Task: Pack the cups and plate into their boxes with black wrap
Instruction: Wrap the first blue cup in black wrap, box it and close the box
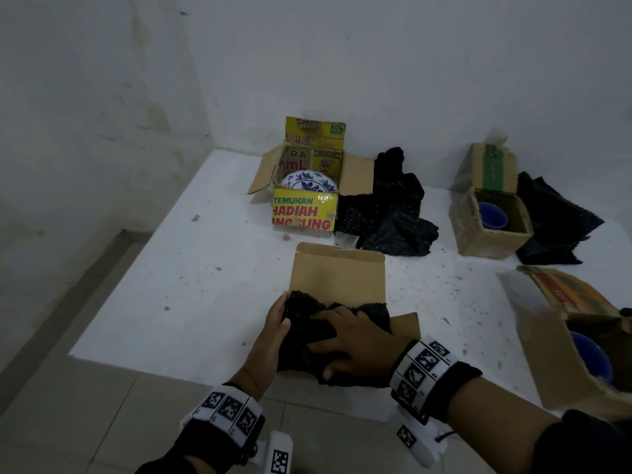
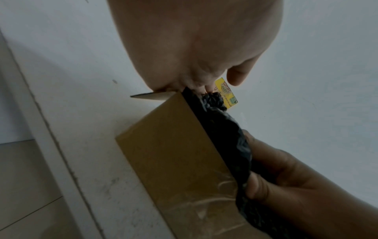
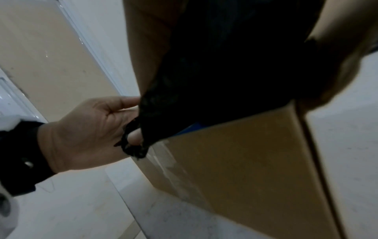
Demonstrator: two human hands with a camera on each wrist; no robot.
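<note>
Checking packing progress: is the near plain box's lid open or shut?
Open: the plain box's lid stands up behind black wrap that both hands press in.

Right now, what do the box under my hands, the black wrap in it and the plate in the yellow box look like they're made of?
Box: plain brown cardboard, matte, with creased flaps and clear tape on its side.
Wrap: thin, crumpled black sheet with a pebbled surface, probably plastic bubble wrap; both hands press it.
Plate: likely glazed ceramic, white with a blue pattern and a slight sheen.
</note>
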